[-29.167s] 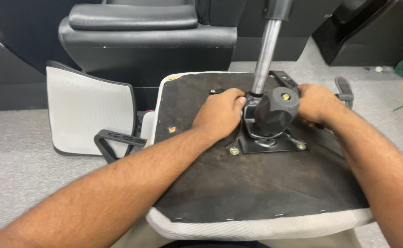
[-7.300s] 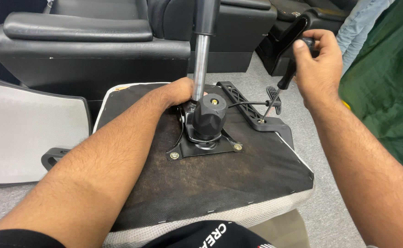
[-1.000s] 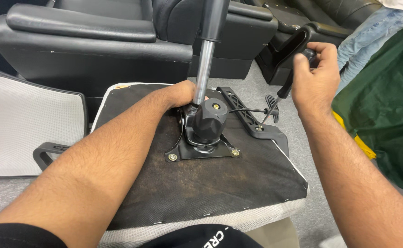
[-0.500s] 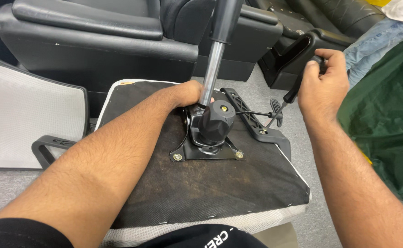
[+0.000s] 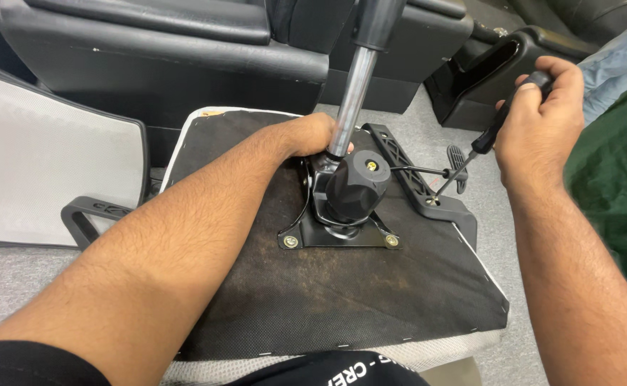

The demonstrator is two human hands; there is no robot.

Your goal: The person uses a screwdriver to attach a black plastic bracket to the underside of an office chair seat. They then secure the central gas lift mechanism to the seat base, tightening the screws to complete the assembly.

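Note:
An upturned office chair seat (image 5: 342,300) lies in front of me, dark underside up. Bolted to its middle is a black metal mechanism plate (image 5: 338,232) with a round black knob (image 5: 360,182). A chrome gas-lift column (image 5: 352,89) rises from it. My left hand (image 5: 313,136) grips the base of that column. My right hand (image 5: 542,118) is shut on a black-handled screwdriver (image 5: 495,129), whose tip meets a screw on the black armrest bracket (image 5: 417,179) at the seat's right edge.
A white mesh chair back (image 5: 49,164) with a black armrest lies at the left. Black padded chairs (image 5: 177,50) stand behind. Another black armrest (image 5: 485,71) sits at the upper right, and green cloth (image 5: 613,186) lies along the right side.
My right hand has shifted slightly with the screwdriver still on the bracket screw. The view has tipped a little. My left hand stays on the column's base.

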